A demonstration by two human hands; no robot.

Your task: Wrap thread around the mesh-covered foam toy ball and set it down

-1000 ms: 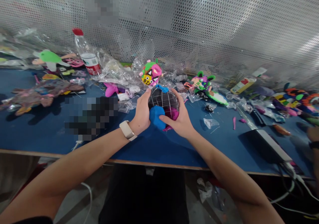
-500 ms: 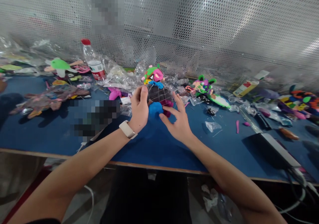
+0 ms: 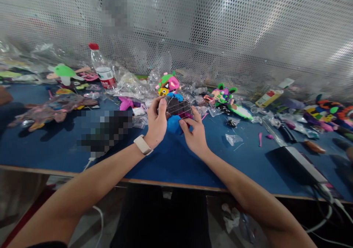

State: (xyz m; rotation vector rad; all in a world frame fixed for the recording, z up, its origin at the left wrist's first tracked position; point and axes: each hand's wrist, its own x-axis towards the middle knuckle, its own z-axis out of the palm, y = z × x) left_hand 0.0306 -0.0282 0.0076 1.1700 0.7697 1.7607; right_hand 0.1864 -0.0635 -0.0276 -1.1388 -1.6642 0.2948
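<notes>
Well, both bare hands meet near the middle of the frame, over a blue workbench (image 3: 193, 171), pinching a dark rounded piece crossed by thin pale grid lines (image 3: 179, 106). The left hand (image 3: 157, 121), with a pale watch strap (image 3: 142, 145) on its wrist, is closed around the piece's left side, thumb raised. The right hand (image 3: 194, 136) is half closed, its bent fingers (image 3: 184, 123) pressed against the lower right of the piece. A lump of blue clay (image 3: 173, 125) bulges beneath the piece, with a bit of magenta clay (image 3: 187, 115) showing just beside it.

Just above the hands sits a pink, green and yellow clay ball with a cat face (image 3: 168, 84), among crumpled clear plastic bags (image 3: 132, 88). Farther along, at upper left, stand a clear bottle with a red cap (image 3: 100, 66) and a green clay figure (image 3: 64, 71). A flat, multicoloured clay shape (image 3: 52, 110) lies at left, and a blurred patch (image 3: 104, 132) hides whatever sits beside the left hand. To the right lie a green-eared clay creature (image 3: 224, 97) and a black power brick (image 3: 302, 165). A perforated metal screen (image 3: 220, 31) rises behind it all.
</notes>
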